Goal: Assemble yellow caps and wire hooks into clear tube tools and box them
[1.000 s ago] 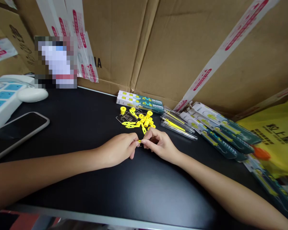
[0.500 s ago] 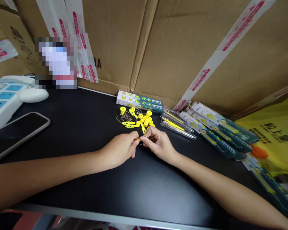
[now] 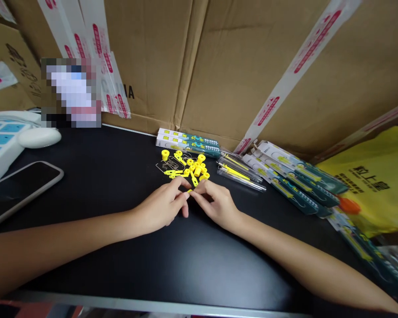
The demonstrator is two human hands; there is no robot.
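Between the fingertips of both hands is a small yellow plastic piece [image 3: 189, 191], mostly hidden by the fingers. My left hand [image 3: 166, 201] pinches it from the left, thumb and forefinger closed on it. From the right, my right hand [image 3: 219, 204] pinches at its other end; the fingertips nearly meet. Just beyond the hands lies a loose pile of yellow plastic caps [image 3: 197, 168] and flat yellow tabs [image 3: 194, 178]. Thin metal hooks and springs [image 3: 172, 164] lie among them on the black tabletop [image 3: 199, 265].
Boxed spring scales [image 3: 189, 142] lie behind the pile, with more packages [image 3: 288, 176] to the right. Clear tubes with yellow rods [image 3: 240, 172] sit between. A phone [image 3: 23, 187], white mouse [image 3: 40, 137] and power strip [image 3: 1, 141] are left. Cardboard [image 3: 146, 53] stands behind; a yellow bag [image 3: 368, 176] is right.
The view has shifted slightly. My left hand's finger and thumb have spread a little around the yellow piece, and my right fingertips have moved closer to the left ones.
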